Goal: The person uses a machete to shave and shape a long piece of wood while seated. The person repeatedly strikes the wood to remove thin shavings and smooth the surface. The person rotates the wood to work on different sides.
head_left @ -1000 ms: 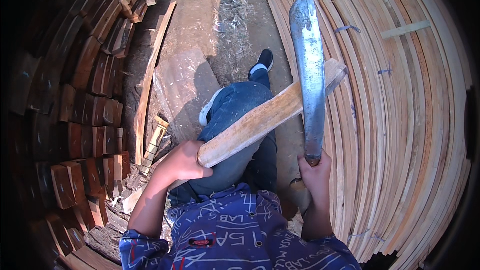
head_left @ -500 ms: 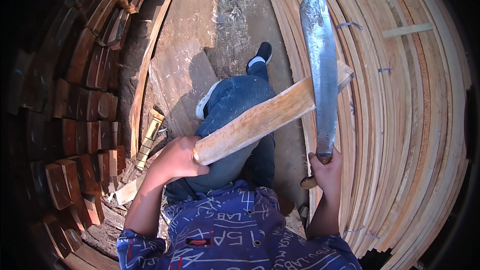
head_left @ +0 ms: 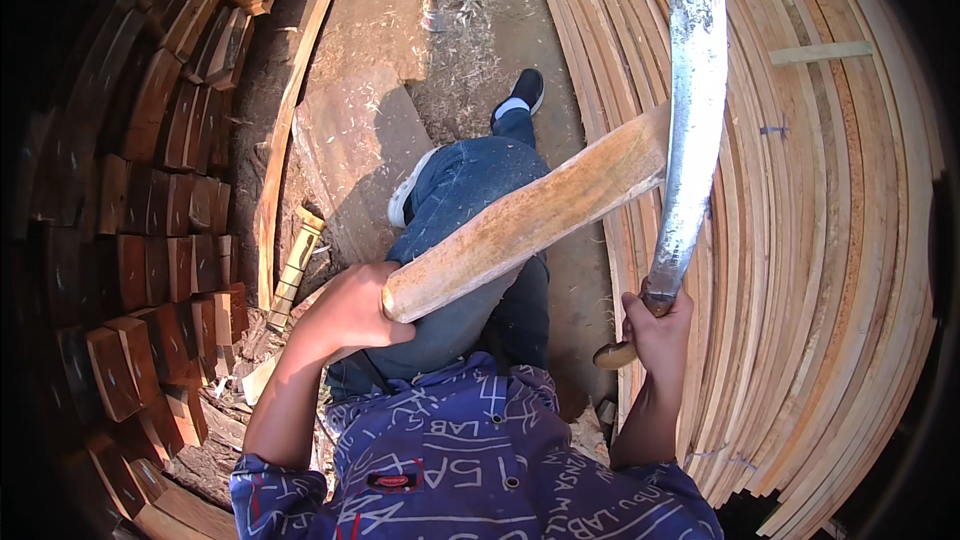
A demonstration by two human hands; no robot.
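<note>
The left hand [head_left: 345,315] grasps the near end of a rough-faced wooden plank [head_left: 530,215], with the thumb just below the plank's end corner and the other fingers mostly hidden from view. From that grip the plank slants up and to the right across 1 denim-clad leg [head_left: 470,185], its far end in front of the left edge of the long plank stack [head_left: 800,240].

The right hand [head_left: 660,325] is clenched around the handle of a machete [head_left: 697,90], the curved butt jutting out at the left of the fist. The blade stands nearly upright, tip away from the person, and covers the plank's far end; I cannot tell whether steel touches wood.

On the ground, a flat board [head_left: 370,140] has a long wooden strip [head_left: 297,130] along its left edge and a yellow, dark-banded piece [head_left: 297,268] near its near left corner. Stacked timber [head_left: 140,260] rises farther left.
</note>
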